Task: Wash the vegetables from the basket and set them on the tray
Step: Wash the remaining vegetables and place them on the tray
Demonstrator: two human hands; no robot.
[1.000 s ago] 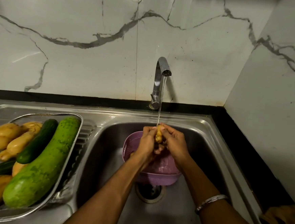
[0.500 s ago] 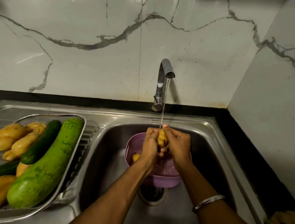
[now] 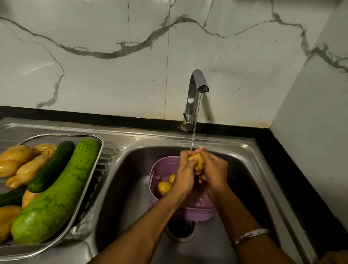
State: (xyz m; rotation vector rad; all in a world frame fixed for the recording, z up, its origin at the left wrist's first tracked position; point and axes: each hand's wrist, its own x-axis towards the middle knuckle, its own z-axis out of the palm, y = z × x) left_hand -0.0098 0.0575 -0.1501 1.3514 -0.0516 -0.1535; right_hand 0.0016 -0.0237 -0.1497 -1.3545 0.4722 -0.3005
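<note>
Potato [image 3: 196, 164]: yellow, small, held under the water stream [image 3: 195, 121] from the tap [image 3: 195, 87], above the far rim of the basket. Long axis roughly upright, tilted slightly.

Left hand [image 3: 184, 176]: fingers curled round the potato's left side. Right hand [image 3: 214, 174]: fingers curled round its right side. Both hands grip it equally close; neither holds anything else.

Basket [image 3: 162, 168]: purple, perforated, standing in the sink [image 3: 248, 179] directly below the hands. Two more potatoes [image 3: 163, 187] lie inside at its left, unwashed by my judgement.

Tray [image 3: 95, 167]: metal mesh, on the draining surface, well to the left of the hands. Holds a large green gourd [image 3: 55, 195], cucumbers [image 3: 51, 166] and pale potatoes [image 3: 10, 159]. Bare patch along the near right edge is slim.

Coming move, judged: carry leftward across the sink rim; the left hand is the nearer one to the tray.
</note>
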